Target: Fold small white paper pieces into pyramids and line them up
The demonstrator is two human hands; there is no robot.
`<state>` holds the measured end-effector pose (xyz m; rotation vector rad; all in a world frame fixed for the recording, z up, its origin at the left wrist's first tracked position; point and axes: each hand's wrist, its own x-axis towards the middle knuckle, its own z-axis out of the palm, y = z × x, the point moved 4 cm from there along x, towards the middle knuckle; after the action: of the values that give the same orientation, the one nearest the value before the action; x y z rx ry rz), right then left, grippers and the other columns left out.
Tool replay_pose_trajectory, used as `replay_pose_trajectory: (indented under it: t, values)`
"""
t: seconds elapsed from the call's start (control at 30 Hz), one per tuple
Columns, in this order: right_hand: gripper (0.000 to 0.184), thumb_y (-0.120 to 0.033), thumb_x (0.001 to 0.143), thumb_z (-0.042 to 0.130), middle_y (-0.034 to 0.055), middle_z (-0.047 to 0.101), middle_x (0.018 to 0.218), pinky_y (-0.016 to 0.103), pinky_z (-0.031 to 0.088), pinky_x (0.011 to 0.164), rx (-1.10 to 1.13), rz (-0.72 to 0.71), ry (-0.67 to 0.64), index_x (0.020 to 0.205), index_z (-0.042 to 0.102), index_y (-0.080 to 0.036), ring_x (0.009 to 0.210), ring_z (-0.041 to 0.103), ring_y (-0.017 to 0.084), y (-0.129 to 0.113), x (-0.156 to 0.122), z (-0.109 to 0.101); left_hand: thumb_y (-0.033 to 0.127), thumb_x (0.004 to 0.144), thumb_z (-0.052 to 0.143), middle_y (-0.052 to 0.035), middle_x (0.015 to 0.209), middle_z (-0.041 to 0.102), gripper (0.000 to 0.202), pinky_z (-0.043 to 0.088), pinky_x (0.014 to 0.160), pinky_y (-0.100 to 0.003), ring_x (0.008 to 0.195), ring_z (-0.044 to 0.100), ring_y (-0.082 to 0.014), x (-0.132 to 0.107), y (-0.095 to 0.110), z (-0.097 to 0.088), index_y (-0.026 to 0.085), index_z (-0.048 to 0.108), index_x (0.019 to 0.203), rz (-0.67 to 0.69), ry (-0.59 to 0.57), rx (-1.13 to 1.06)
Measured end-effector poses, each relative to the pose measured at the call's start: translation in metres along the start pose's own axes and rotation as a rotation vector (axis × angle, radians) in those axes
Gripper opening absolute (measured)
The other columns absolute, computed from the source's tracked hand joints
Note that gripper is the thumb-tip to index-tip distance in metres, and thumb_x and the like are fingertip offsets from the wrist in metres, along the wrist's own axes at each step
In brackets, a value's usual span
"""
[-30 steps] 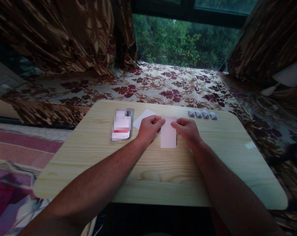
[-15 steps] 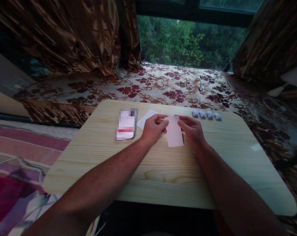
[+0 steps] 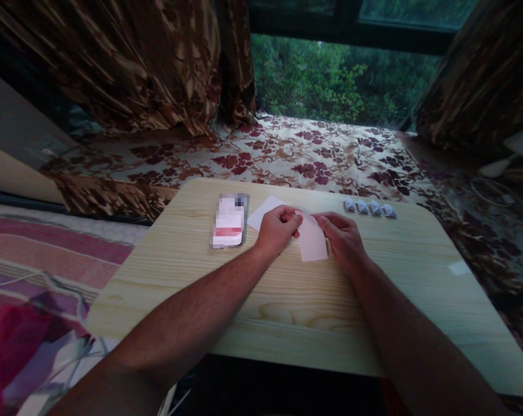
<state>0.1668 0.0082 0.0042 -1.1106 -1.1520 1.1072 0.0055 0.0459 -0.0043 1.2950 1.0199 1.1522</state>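
A pale pink slip of paper [image 3: 313, 242] lies tilted on the light wooden table [image 3: 287, 300]. My left hand [image 3: 278, 231] pinches its upper left corner with closed fingers. My right hand [image 3: 343, 237] grips its upper right edge, fingers also closed. The far end of the slip looks bent over between the two hands. A second white sheet [image 3: 265, 211] lies partly hidden behind my left hand.
A phone [image 3: 229, 221] lies face up left of my hands. Several small folded paper pieces [image 3: 369, 207] sit in a row near the table's far right edge. Floral cloth [image 3: 287, 153] and curtains lie beyond the table, a striped blanket to the left.
The slip has turned from upright to tilted, and its far end has been bent down between my fingers. Both hands have closed in on its top.
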Motion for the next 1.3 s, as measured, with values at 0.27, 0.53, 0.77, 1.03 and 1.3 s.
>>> replay_pose_trajectory:
  t: [0.27,0.53,0.77,1.03,1.3]
  values:
    - [0.027,-0.038,0.072,0.078,0.002,0.075,0.081,0.028,0.046,0.059,-0.069,0.004,-0.023,0.095,0.076,-0.023,0.067,0.062,0.016,-0.001,0.001,0.0,0.038,0.074,0.072,0.0026,0.057,0.061,0.025,0.036,0.046,-0.021,0.046,0.053,-0.0088,-0.001,0.0,0.0,0.016,0.067,0.085,-0.01,0.005,-0.057]
    - [0.033,-0.034,0.071,0.081,0.0048,0.077,0.092,0.029,0.051,0.067,0.007,0.045,-0.132,0.1,0.074,-0.02,0.075,0.068,0.017,0.006,0.003,0.004,0.035,0.074,0.073,0.0036,0.056,0.058,0.023,0.033,0.047,-0.021,0.047,0.047,-0.007,0.0,0.005,-0.001,0.015,0.068,0.084,0.008,0.008,-0.127]
    - [0.033,-0.039,0.071,0.08,0.0054,0.076,0.089,0.03,0.052,0.067,-0.056,0.046,-0.146,0.096,0.074,-0.018,0.075,0.068,0.019,0.006,0.004,0.005,0.035,0.074,0.07,0.0034,0.056,0.053,0.023,0.029,0.047,-0.022,0.05,0.042,-0.0079,-0.001,0.004,-0.001,0.017,0.071,0.088,-0.015,-0.006,-0.16]
    - [0.027,-0.039,0.071,0.079,0.0032,0.074,0.083,0.03,0.051,0.063,-0.064,0.003,0.008,0.089,0.072,-0.021,0.071,0.066,0.018,0.003,0.005,-0.001,0.028,0.072,0.067,-0.0024,0.085,0.07,0.028,0.038,0.055,-0.023,0.064,0.053,-0.0106,-0.001,0.01,0.003,0.018,0.072,0.097,-0.007,-0.058,-0.141]
    - [0.025,-0.037,0.07,0.078,0.0022,0.072,0.081,0.03,0.051,0.066,-0.008,-0.021,0.038,0.085,0.068,-0.021,0.07,0.064,0.016,0.001,0.006,-0.002,0.027,0.066,0.079,-0.0014,0.076,0.068,0.032,0.046,0.063,-0.024,0.065,0.061,-0.012,-0.003,0.005,0.009,0.016,0.069,0.094,-0.016,-0.128,-0.135]
